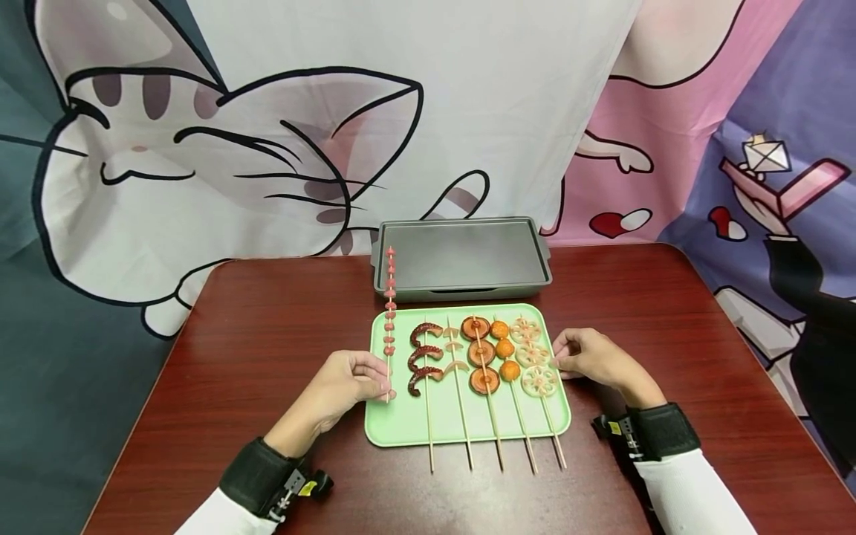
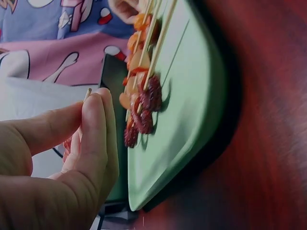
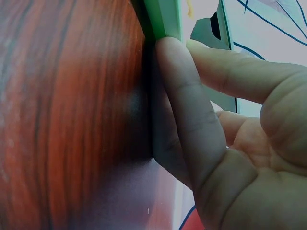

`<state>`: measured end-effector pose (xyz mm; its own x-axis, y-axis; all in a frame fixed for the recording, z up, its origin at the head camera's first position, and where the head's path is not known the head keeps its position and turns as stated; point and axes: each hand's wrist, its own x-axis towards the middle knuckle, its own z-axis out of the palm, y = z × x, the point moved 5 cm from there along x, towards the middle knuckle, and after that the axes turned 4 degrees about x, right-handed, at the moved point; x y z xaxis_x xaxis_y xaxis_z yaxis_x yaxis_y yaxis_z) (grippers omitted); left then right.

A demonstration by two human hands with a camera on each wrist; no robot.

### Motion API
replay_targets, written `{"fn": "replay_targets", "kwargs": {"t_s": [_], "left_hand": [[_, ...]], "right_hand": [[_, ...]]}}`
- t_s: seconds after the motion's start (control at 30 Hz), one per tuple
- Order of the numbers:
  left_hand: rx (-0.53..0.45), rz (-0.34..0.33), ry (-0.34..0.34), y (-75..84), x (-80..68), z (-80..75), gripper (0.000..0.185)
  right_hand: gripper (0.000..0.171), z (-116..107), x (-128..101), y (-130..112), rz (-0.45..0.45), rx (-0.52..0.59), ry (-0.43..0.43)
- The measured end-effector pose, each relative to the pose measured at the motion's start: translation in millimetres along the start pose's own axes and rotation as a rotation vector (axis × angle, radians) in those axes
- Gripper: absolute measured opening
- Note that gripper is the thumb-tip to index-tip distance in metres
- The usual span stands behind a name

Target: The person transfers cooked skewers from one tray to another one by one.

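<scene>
Between thumb and fingers, my left hand (image 1: 348, 383) pinches the lower stick of a skewer of small pink pieces (image 1: 390, 305), held upright over the tray's left side. In the left wrist view the stick's end (image 2: 88, 94) pokes out at the fingertips. On the light green tray (image 1: 394, 427) lie several other skewers: dark curled tentacle-like pieces (image 1: 425, 353), thin pale slices (image 1: 455, 346), round brown mushroom-like caps (image 1: 481, 353), orange balls (image 1: 504, 349) and lotus root slices (image 1: 533, 355). My right hand (image 1: 591, 358) grips the tray's right rim with thumb and finger, plainly seen in the right wrist view.
Behind the tray stands a grey rectangular griddle pan (image 1: 468, 253), close to the table's back edge. Bare stick ends (image 1: 499, 453) stick out past the tray's front rim. A cartoon-printed cloth (image 1: 508, 111) hangs behind the brown wooden table (image 1: 267, 327).
</scene>
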<state>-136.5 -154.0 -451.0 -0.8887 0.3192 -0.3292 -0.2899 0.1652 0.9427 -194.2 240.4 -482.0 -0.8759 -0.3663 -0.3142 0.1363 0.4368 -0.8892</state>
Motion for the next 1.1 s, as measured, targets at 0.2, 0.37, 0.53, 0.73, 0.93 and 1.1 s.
{"fn": "replay_targets", "kwargs": {"t_s": [0.2, 0.37, 0.53, 0.73, 0.93, 1.1], "left_hand": [[-0.002, -0.034, -0.043, -3.2, -14.3, 13.7, 0.027], [-0.011, -0.076, -0.059, -11.7, -27.3, 22.2, 0.025], [-0.037, -0.085, -0.077, -22.8, -40.6, 23.7, 0.023], [-0.041, -0.086, -0.079, -32.6, -51.9, 26.3, 0.021], [-0.061, -0.093, -0.070, -40.2, -57.6, 29.8, 0.020], [-0.070, -0.104, -0.060, -45.4, -60.3, 31.8, 0.019]], "right_hand": [[0.014, 1, 1, 0, -0.004, -0.003, 0.002], [0.014, 0, 0, 0, -0.001, -0.010, 0.002], [0.014, 1, 1, 1, 0.000, -0.012, -0.001], [0.014, 0, 1, 2, 0.003, 0.000, -0.009], [0.014, 0, 0, 1, -0.001, 0.002, -0.014], [0.014, 0, 0, 0, -0.003, 0.000, -0.014]]}}
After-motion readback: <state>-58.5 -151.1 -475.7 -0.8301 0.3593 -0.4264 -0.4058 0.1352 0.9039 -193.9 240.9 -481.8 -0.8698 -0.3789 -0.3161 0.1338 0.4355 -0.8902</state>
